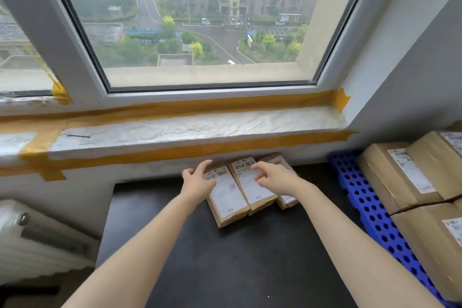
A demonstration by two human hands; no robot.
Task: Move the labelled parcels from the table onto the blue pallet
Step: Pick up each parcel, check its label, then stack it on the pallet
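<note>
**Both hands reaching for three small parcels at the back of the desk**

Three small labelled parcels lie side by side on the dark desk (pixel 225 257), pushed up against the wall under the window sill (pixel 190 130): the left parcel (pixel 228 201), the middle parcel (pixel 252 187) and the right parcel (pixel 287 197), each touching its neighbour. The left hand (pixel 197 182) is over the far left corner of the left parcel, fingers spread and holding nothing. The right hand (pixel 273 177) hovers above the middle and right parcels, fingers loosely curled, also holding nothing; whether either hand touches cardboard cannot be told.

Risks from here: the parcels sit tight together and against the wall, so fingers may find little room to get round one, and lifting one could drag or tip its neighbour. Taking several at once risks the outer one slipping free on the way across.

The blue pallet (pixel 362 202), perforated, lies to the right and already carries larger brown boxes (pixel 400 177) with labels, leaving a bare strip along its near edge. A radiator (pixel 37 240) stands at lower left. The sill is covered in crinkled film edged with yellow tape (pixel 175 107).
</note>
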